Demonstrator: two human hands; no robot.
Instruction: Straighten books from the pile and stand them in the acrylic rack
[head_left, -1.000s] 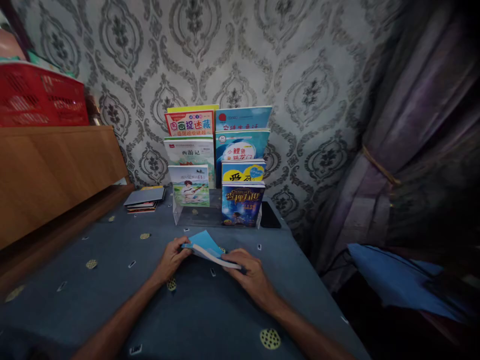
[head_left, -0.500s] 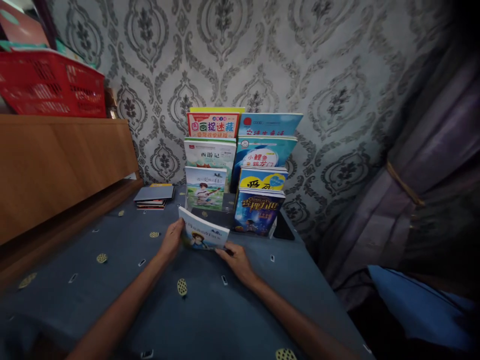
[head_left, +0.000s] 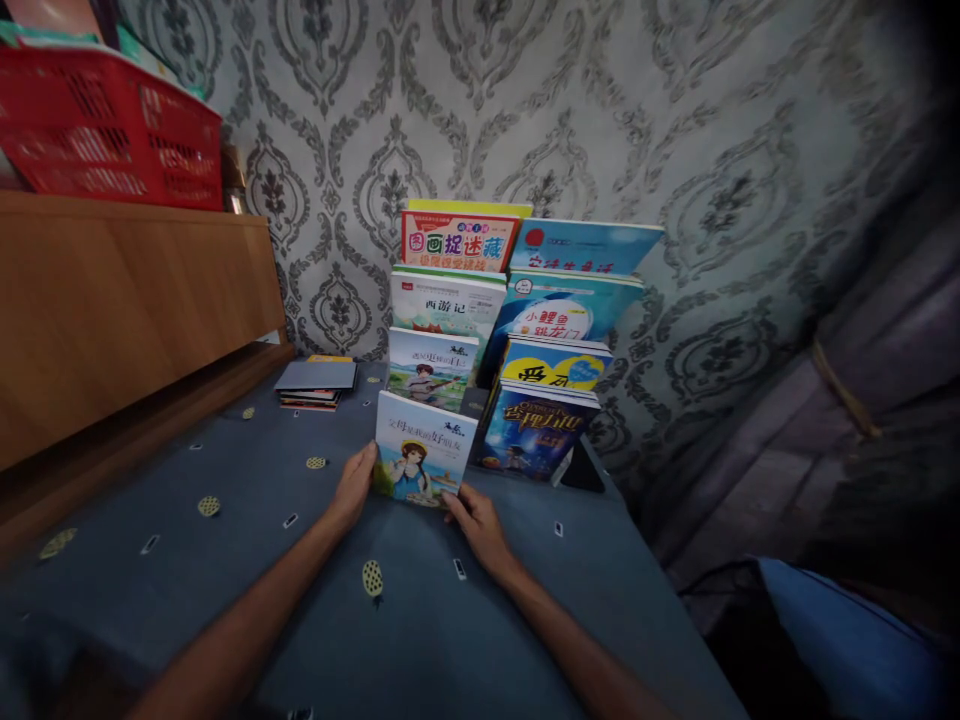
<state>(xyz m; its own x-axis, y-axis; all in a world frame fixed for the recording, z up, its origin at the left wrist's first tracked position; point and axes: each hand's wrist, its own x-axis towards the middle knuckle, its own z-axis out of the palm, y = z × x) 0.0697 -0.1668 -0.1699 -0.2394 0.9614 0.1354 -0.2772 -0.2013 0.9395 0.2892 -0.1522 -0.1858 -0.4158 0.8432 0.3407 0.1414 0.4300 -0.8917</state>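
I hold a thin picture book (head_left: 421, 450) upright, its cover with a drawn girl facing me, at the front left of a tiered book stand (head_left: 495, 330). My left hand (head_left: 354, 487) grips its left edge, and my right hand (head_left: 474, 517) pinches its lower right corner. Right behind it stands a book with a child on green grass (head_left: 431, 367). A dark blue starry book (head_left: 536, 432) stands to its right. Higher tiers hold several more children's books.
A blue patterned cloth (head_left: 247, 500) covers the surface. A small stack of flat books (head_left: 315, 383) lies at the back left. A wooden cabinet (head_left: 120, 300) with a red basket (head_left: 105, 130) stands on the left. Curtains (head_left: 862, 380) hang on the right.
The book went from lying flat and low in my hands to standing upright against the stand's front. Both hands moved forward with it.
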